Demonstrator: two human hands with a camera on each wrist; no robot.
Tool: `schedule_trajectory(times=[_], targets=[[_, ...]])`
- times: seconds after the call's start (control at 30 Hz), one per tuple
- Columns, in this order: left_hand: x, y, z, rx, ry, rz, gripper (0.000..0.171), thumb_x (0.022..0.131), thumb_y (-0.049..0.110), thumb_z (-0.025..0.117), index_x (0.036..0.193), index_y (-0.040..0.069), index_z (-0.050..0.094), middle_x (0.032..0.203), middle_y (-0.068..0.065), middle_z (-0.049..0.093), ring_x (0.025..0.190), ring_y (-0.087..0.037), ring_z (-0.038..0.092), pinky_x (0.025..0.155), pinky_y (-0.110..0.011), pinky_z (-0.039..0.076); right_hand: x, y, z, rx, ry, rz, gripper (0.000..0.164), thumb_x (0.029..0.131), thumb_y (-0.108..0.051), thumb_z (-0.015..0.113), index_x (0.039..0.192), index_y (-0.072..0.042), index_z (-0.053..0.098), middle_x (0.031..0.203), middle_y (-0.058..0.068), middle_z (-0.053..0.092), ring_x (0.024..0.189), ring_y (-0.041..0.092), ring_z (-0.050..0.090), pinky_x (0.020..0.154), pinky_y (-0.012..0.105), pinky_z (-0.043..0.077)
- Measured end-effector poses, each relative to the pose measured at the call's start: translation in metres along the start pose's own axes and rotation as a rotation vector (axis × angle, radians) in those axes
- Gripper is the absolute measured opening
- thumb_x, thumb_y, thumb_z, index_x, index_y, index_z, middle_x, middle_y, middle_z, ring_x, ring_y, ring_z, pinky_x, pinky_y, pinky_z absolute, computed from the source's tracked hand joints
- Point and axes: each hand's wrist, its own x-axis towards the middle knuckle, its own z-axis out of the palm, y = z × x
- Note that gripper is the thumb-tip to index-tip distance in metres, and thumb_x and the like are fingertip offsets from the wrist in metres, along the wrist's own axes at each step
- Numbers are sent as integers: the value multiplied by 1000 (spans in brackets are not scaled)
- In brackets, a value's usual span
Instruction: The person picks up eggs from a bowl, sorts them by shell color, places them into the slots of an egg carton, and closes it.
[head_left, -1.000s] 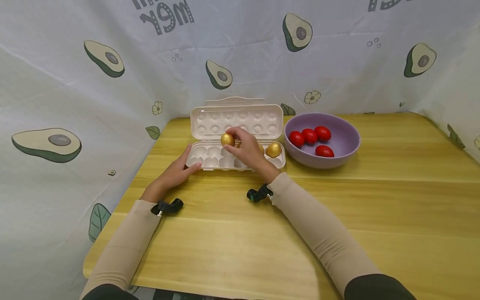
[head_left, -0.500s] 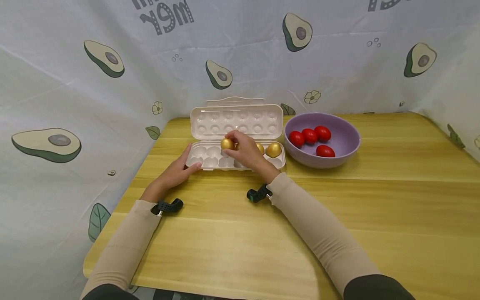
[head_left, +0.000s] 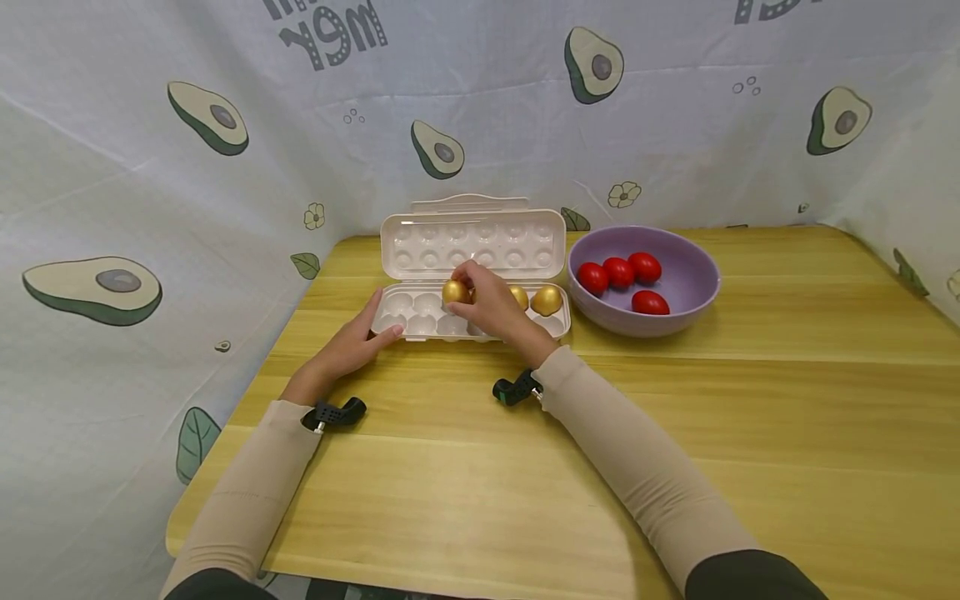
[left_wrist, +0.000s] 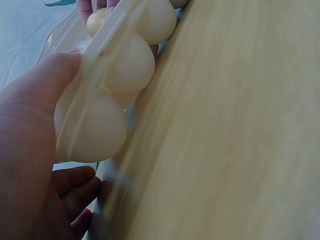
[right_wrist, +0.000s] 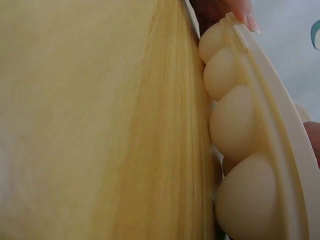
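Note:
On the table an egg carton (head_left: 412, 337) of cream plastic lies with its lid (head_left: 474, 237) raised at the back. My left hand (head_left: 348, 343) holds its left front corner, thumb over the front rim and fingers along the left end. With thumb and fingertips my right hand (head_left: 495, 304) pinches a golden egg (head_left: 455, 291) right at a cup in the back row. Other golden eggs, among them the right-hand egg (head_left: 547, 300), sit further right in that row, partly behind the hand. In the left wrist view the thumb (left_wrist: 65, 67) presses on the rim.
Close beside the carton's right end stands a purple bowl (head_left: 690, 287) with several red eggs (head_left: 619, 272) in it. The wooden table (head_left: 450, 467) ends at a patterned curtain (head_left: 495, 108) behind and to the left.
My right hand has lowered the golden egg slightly towards the back-row cup and still pinches it. The left hand and the carton have not moved.

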Motion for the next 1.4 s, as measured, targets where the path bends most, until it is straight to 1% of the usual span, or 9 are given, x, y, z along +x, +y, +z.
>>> schedule_trajectory(times=[0.13, 0.23, 0.5, 0.8, 0.97, 1.1, 1.4], targets=[[0, 0, 0, 1, -2, 0, 79, 92, 44, 46, 145, 19, -7, 151, -4, 0, 136, -20, 5, 109, -44, 10, 0, 0, 0, -30, -16, -23, 39, 79, -22, 71, 113, -14, 53, 97, 0, 53, 86, 15, 49, 77, 29, 43], [0, 0, 0, -1, -1, -2, 79, 91, 44, 46, 145, 19, -6, 151, -4, 0, 136, -20, 6, 108, -44, 10, 0, 0, 0, -50, -30, -28, 37, 79, -22, 70, 112, -15, 55, 96, 1, 52, 86, 15, 48, 76, 29, 43], [-1, 0, 0, 0, -2, -6, 80, 91, 45, 46, 145, 19, -7, 151, -4, 0, 136, -20, 6, 108, -44, 11, 0, -1, 0, -67, -52, -9, 34, 79, -22, 70, 108, -15, 52, 98, 1, 51, 88, 16, 48, 79, 30, 43], [0, 1, 0, -2, -2, -8, 79, 92, 44, 46, 145, 19, -7, 151, -4, 0, 136, -20, 6, 109, -44, 10, 0, -1, 0, -89, -67, -1, 35, 80, -21, 69, 110, -15, 51, 99, 2, 50, 88, 16, 47, 79, 30, 43], [-1, 2, 0, -3, 0, -12, 78, 92, 42, 46, 145, 19, -6, 150, -4, 0, 136, -20, 6, 109, -44, 10, 1, -1, 0, -115, -60, -11, 35, 81, -16, 67, 113, -11, 53, 103, 7, 53, 96, 20, 52, 83, 30, 44], [-1, 3, 0, -6, 2, -11, 78, 92, 42, 47, 145, 18, -6, 150, -5, 1, 136, -20, 7, 108, -44, 11, 1, -2, 0, -124, -46, -25, 32, 82, -14, 65, 112, -12, 57, 105, 9, 54, 98, 22, 54, 84, 31, 44], [-2, 3, 0, -15, -4, -13, 79, 92, 43, 46, 145, 19, -6, 151, -4, 0, 136, -19, 6, 108, -44, 11, -1, -2, 1, -125, -37, -42, 23, 84, -13, 63, 107, -14, 64, 103, 7, 53, 86, 20, 50, 74, 29, 43]])
